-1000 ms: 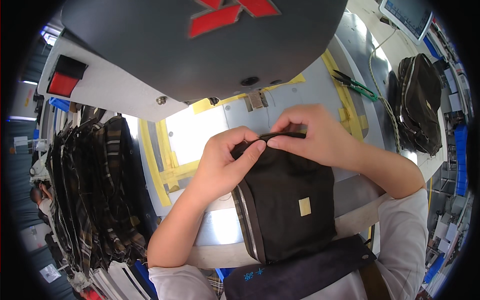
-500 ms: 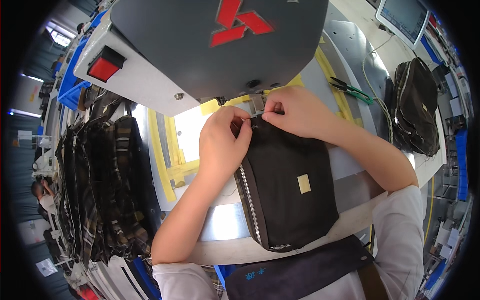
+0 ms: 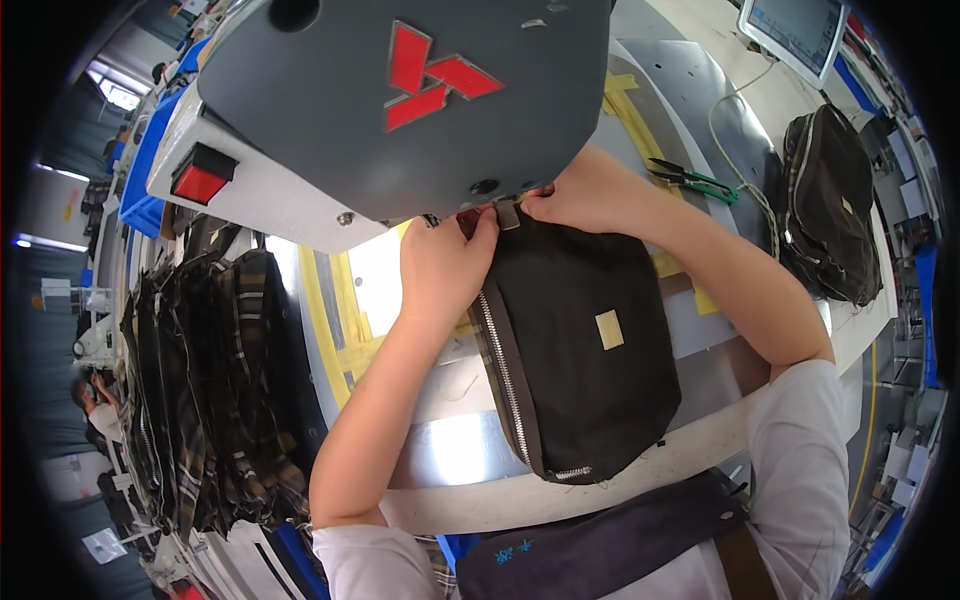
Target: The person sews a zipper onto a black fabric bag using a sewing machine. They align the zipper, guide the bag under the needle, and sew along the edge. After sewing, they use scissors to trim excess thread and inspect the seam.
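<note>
A dark brown fabric bag lies flat on the machine bed, with a small pale yellow patch on its top and a silver zipper down its left side. My left hand pinches the bag's far left corner. Beside it, my right hand has its fingers closed on the far edge, some fingertips hidden beneath the grey sewing machine head. Between the two hands, a small metal clamp sits at the bag's far edge.
Several dark and plaid bag pieces hang in a pile at left, near a blue bin. Green-handled thread snips, a cord, another dark bag and a screen are at right. Another person is far left.
Both hands and the bag have moved away from me, so the bag's far edge is now at the clamp under the machine head. The view has also shifted slightly.
</note>
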### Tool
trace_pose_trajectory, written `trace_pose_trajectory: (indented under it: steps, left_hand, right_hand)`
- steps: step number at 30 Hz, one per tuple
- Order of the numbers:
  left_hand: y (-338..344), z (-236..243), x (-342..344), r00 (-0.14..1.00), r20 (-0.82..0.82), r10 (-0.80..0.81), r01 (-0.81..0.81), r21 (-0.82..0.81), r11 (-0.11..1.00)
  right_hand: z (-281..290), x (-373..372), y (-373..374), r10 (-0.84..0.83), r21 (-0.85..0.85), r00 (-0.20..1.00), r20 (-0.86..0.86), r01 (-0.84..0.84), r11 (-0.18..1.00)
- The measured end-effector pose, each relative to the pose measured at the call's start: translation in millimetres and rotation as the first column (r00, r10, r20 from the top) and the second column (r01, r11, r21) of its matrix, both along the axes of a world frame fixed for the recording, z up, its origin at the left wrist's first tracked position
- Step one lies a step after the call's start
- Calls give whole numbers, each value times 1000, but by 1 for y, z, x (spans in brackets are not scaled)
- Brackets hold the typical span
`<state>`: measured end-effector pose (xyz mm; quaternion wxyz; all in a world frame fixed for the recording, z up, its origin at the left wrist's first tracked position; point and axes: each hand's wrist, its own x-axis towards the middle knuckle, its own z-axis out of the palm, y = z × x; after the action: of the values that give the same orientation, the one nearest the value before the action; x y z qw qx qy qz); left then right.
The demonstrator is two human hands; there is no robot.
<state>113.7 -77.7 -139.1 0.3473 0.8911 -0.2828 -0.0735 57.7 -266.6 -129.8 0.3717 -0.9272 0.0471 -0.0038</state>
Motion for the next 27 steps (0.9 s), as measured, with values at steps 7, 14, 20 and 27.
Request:
trace_pose_trajectory:
  steps: [7,14,20,27]
  left_hand:
    - [-2,5,-5,997,-35,-70,68,-60,996]
    - [14,7,-10,882,321,-345,374,-32,927]
    - [13,12,-10,793,420,-441,438,109,892]
    - [13,14,-11,763,452,-462,431,176,885]
  right_hand:
    - [2,-4,-2,23,-57,999,39,-21,998]
    - [-5,-8,1,59,-155,985,164,-34,987]
    - [3,-12,2,47,-92,996,81,-40,995]
    - [-3,-12,6,41,-129,984,171,-19,992]
